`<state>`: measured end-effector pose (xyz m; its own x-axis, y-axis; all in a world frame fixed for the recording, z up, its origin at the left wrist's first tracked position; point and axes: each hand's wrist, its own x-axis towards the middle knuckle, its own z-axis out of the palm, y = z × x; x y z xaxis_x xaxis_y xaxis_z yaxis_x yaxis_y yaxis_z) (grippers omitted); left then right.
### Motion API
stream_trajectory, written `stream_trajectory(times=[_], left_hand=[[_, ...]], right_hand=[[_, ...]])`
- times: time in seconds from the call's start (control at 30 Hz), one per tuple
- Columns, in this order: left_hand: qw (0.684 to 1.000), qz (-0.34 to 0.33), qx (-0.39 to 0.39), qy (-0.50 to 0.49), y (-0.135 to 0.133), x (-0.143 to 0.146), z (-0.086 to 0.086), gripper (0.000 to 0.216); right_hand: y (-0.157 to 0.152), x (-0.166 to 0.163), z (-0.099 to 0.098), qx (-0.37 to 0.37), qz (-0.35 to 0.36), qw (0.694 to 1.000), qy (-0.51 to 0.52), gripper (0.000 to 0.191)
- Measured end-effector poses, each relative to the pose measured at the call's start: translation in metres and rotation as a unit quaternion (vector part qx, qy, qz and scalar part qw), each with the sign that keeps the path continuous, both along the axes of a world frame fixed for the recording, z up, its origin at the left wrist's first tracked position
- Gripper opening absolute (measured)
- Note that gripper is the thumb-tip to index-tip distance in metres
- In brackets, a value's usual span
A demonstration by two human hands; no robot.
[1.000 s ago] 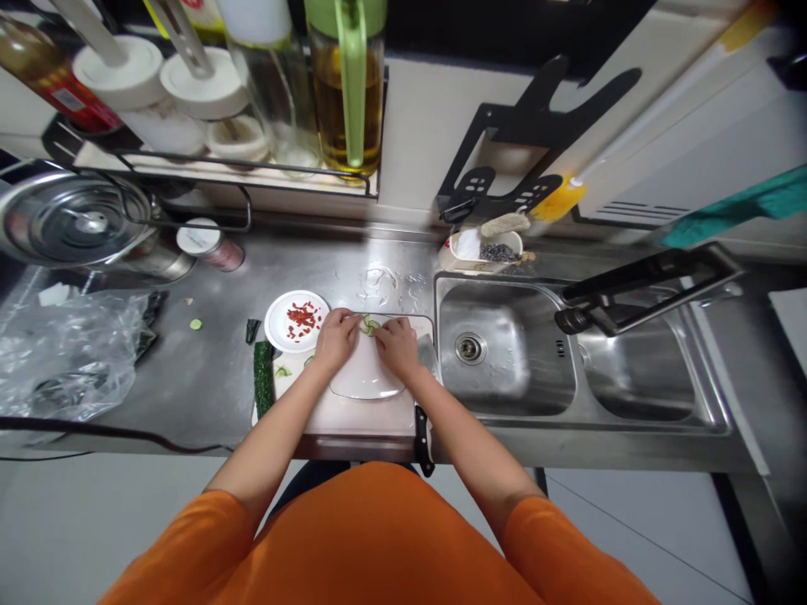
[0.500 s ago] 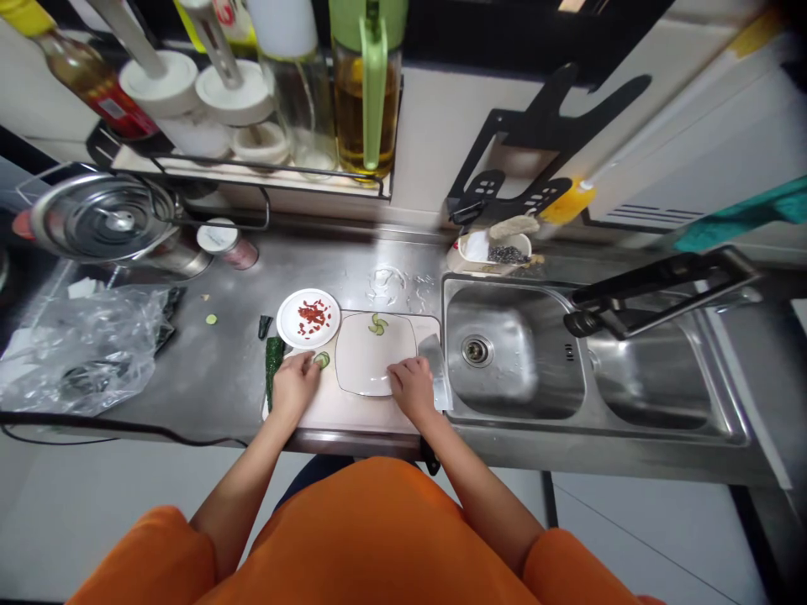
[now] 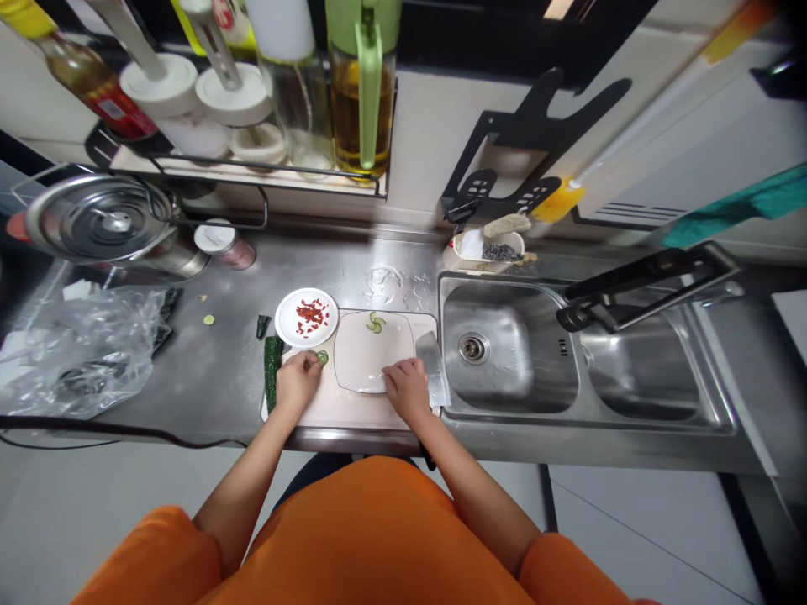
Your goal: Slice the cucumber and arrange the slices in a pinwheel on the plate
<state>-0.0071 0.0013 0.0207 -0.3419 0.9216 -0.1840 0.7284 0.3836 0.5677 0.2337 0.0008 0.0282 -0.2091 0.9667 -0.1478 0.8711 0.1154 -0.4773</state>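
My left hand (image 3: 298, 382) is closed, its fingertips pinched at a small stack of cucumber slices (image 3: 323, 358) on the white cutting board (image 3: 353, 413). Over the lower right corner of a pale square plate (image 3: 362, 361) is my right hand (image 3: 408, 388). Its fingers are bent together above the plate, and whatever lies between them is hidden. A few thin cucumber pieces (image 3: 376, 322) form a curved pattern near the plate's far edge. Beside my right hand lies a cleaver (image 3: 432, 365). A length of dark green cucumber (image 3: 272, 370) lies left of my left hand.
A white dish (image 3: 290, 315) with chopped red bits stands behind my left hand. The double sink (image 3: 514, 353) with its black tap (image 3: 630, 290) is to the right. Plastic bags (image 3: 107, 344), a lidded pot (image 3: 104, 214) and a jar (image 3: 225, 244) stand left. Bottles fill the rack (image 3: 252, 168).
My left fingertips have closed in on the cucumber slices. My right hand has shifted slightly left over the plate. The whole view has moved a little.
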Motion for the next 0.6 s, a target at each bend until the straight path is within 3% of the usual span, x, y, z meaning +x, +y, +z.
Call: stream_trajectory(times=[0.17,0.27,0.4,0.6], left_hand=[[0.985,0.008,-0.023,-0.171,0.003,0.003,0.015,0.023],[0.953,-0.046,-0.069,-0.293,0.007,0.015,0.024,0.028],[0.902,-0.099,-0.116,-0.404,0.012,0.041,0.030,0.031],[0.853,-0.044,-0.162,-0.494,0.012,0.069,0.022,0.035]], right_hand=[[0.004,-0.006,0.002,-0.014,0.005,0.996,0.091,0.019],[0.007,-0.012,0.006,-0.042,0.000,0.981,0.191,0.018],[0.008,-0.018,0.012,-0.126,-0.058,0.945,0.297,0.019],[0.010,-0.011,0.009,-0.221,-0.176,0.867,0.410,0.020]])
